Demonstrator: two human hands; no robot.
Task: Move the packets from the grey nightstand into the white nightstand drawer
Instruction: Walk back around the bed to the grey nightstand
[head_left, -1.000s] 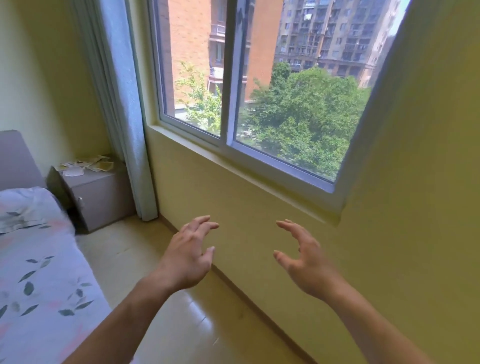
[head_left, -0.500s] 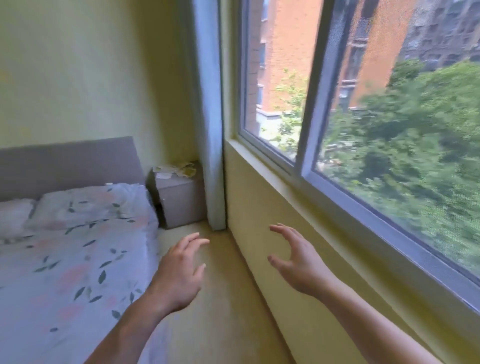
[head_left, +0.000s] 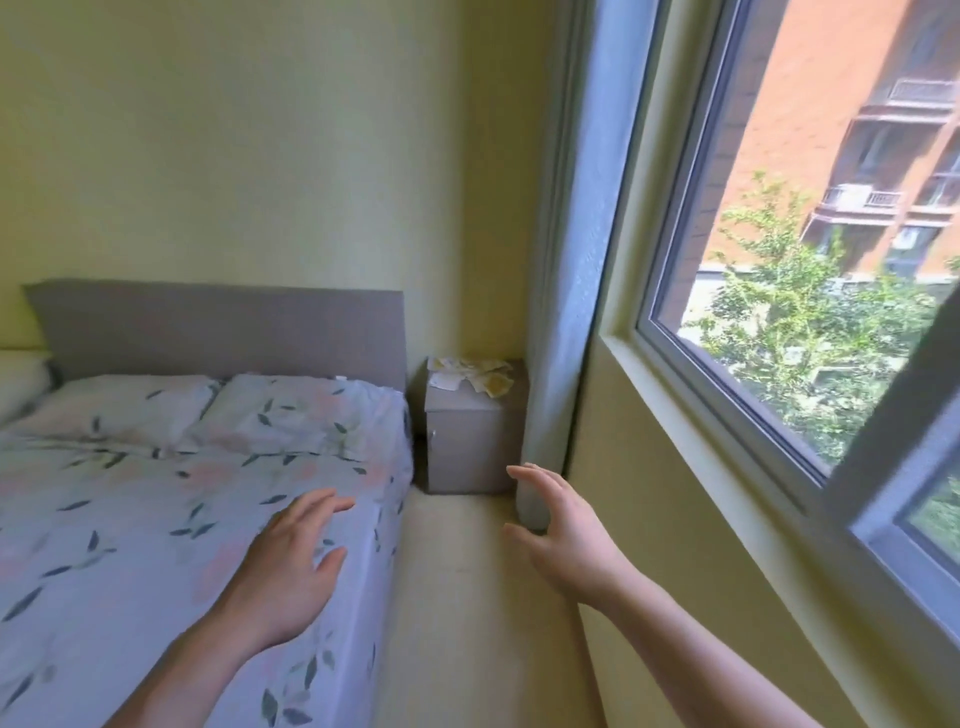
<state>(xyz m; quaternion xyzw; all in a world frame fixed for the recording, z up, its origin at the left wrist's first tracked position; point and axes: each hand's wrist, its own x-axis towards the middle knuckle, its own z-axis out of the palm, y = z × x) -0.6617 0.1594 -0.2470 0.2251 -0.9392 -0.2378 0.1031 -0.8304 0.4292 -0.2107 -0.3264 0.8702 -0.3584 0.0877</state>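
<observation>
Both hands, left and right, are spread and empty, raised ahead, probably readying a reach. Beyond them, well apart, packets litter the nightstand.

Packets lie on the nightstand (right of the bed)

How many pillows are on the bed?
2: one pillow lies at the left by the headboard, the other pillow beside it, nearer the grey nightstand. More may be hidden past the left edge.
</observation>
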